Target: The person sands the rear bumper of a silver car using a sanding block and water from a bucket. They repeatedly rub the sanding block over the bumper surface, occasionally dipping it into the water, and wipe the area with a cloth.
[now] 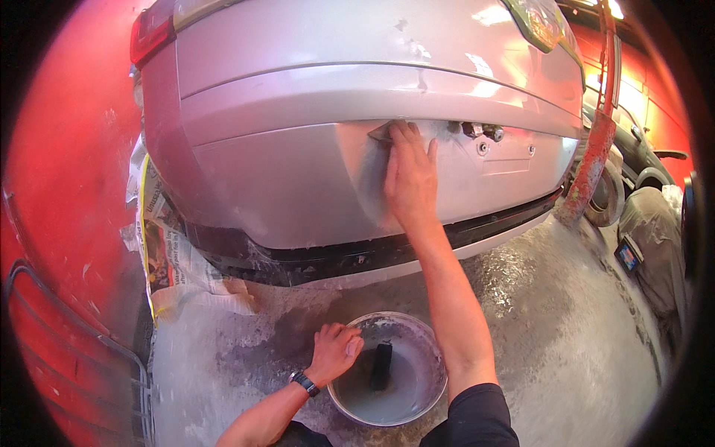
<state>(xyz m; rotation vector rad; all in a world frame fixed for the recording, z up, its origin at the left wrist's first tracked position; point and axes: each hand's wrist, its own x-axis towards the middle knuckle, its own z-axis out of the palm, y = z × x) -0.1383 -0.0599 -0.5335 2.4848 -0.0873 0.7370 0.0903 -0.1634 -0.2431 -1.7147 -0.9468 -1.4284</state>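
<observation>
My right hand (411,175) presses a dark piece of sandpaper (380,134) against the rear panel of a silver car (275,167). Its fingers lie together over the sheet, just under a crease line. A grey, dulled patch (370,175) with a pale edge surrounds the spot. Lower down, my left hand (335,352) is closed at the left rim of a round bucket (333,391); something pale shows at its fingertips, too small to name. Cloudy water (406,380) fills part of the bucket, and a black oblong block (381,365) sits in it.
Newspaper (175,257) is tucked along the car's left corner, beside a red wall (71,149). A worn red post (592,164) stands right of the car. Beyond it are a tyre (607,195), grey fabric (652,227) and a small lit screen (629,254). The concrete floor (551,313) has wet patches.
</observation>
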